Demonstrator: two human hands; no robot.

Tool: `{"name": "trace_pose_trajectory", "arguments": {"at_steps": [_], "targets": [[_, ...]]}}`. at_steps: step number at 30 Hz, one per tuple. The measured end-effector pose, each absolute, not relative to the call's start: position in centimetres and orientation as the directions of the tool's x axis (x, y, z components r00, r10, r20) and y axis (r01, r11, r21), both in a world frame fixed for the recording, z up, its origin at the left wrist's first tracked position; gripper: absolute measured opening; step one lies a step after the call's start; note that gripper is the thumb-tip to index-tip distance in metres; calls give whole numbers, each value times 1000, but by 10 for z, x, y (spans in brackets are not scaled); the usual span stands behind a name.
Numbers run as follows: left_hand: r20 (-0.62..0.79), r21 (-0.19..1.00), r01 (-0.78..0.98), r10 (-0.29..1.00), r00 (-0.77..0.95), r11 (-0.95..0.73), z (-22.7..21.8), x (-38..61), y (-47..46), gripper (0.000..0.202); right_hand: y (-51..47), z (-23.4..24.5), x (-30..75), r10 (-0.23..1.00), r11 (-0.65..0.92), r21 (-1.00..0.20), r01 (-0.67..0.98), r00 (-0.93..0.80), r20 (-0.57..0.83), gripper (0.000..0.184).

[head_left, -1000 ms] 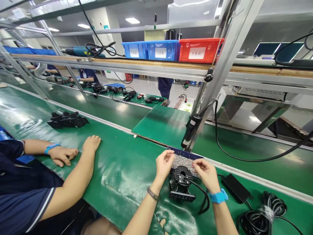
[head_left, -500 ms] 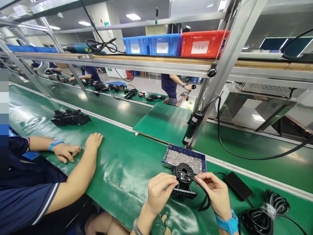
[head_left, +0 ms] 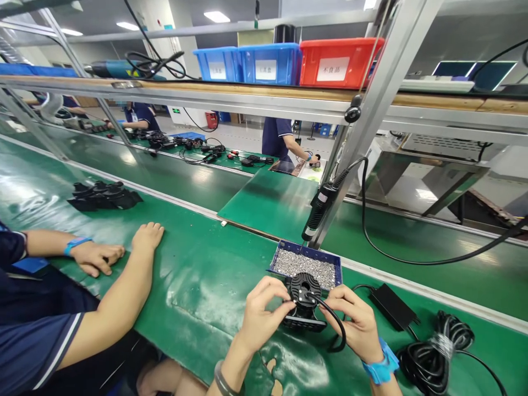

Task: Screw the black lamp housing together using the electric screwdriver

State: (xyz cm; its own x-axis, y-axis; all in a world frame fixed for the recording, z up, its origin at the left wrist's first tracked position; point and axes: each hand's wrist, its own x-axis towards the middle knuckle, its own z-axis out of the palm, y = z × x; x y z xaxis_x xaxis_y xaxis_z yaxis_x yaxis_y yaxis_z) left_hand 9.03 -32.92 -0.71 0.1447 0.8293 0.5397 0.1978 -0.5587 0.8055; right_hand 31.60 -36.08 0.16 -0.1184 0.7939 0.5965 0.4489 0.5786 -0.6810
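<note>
Left hand [head_left: 259, 313]: fingers curled, pinching left rim of one black round finned housing [head_left: 303, 291]. Right hand [head_left: 357, 322]: fingers closed on housing's right side and its black cable [head_left: 336, 327]. Housing upright on green surface [head_left: 198, 286], touching near edge of one blue tray [head_left: 336, 264] full of small silver screws [head_left: 305, 265]. One electric screwdriver [head_left: 317, 212] hanging just above tray. Right: one black adapter [head_left: 391, 307], one coiled black cord [head_left: 437, 357]. Left: co-worker's two hands [head_left: 99, 257] flat on surface. Overhead shelf: two blue bins [head_left: 247, 63], one red bin [head_left: 338, 60].
</note>
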Motion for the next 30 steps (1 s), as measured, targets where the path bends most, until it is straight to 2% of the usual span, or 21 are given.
{"name": "trace_pose_trajectory", "arguments": {"at_steps": [3, 6, 9, 12, 13, 15, 17, 19, 22, 25, 27, 30], "targets": [[258, 966, -56, 953, 157, -253, -13, 94, -322, 34, -359, 6, 317, 754, 632, -621, 463, -184, 631, 15], [71, 973, -230, 957, 280, -5, -21, 94, -313, 52, -358, 7, 320, 747, 653, -609, 450, -247, 618, 17], [15, 954, -287, 938, 345, 91, -29, 91, -305, 55, -357, -2, 328, 845, 527, -764, 373, -326, 424, 19], [28, 963, -256, 910, 414, 86, -34, 86, -295, 60, -347, -17, 339, 913, 358, -868, 344, -323, 249, 54], [39, 975, -213, 897, 440, 62, -33, 85, -291, 57, -340, -22, 341, 933, 322, -872, 369, -279, 227, 67], [31, 998, 35, 875, 483, -55, -29, 87, -278, 41, -319, -31, 345, 969, 236, -858, 457, -172, 174, 76], [-18, 909, 370, 868, 496, -193, -23, 96, -260, 29, -291, -38, 344, 992, 121, -813, 570, -100, 78, 63], [-77, 753, 600, 869, 488, -270, -18, 110, -238, 23, -262, -45, 340, 996, 17, -723, 690, -74, -48, 40], [-184, 584, 757, 861, 474, -292, -19, 136, -210, 17, -232, -52, 328, 973, -105, -562, 821, -32, -229, 26], [-293, 398, 865, 852, 434, -304, -24, 153, -195, 11, -225, -52, 320, 952, -167, -487, 858, 11, -307, 21], [-322, 312, 894, 850, 418, -321, -27, 157, -194, 15, -230, -48, 319, 957, -187, -503, 844, 42, -286, 18], [-313, 251, 897, 847, 430, -363, -29, 153, -196, 16, -244, -35, 322, 976, -199, -619, 760, 94, -199, 14]]}}
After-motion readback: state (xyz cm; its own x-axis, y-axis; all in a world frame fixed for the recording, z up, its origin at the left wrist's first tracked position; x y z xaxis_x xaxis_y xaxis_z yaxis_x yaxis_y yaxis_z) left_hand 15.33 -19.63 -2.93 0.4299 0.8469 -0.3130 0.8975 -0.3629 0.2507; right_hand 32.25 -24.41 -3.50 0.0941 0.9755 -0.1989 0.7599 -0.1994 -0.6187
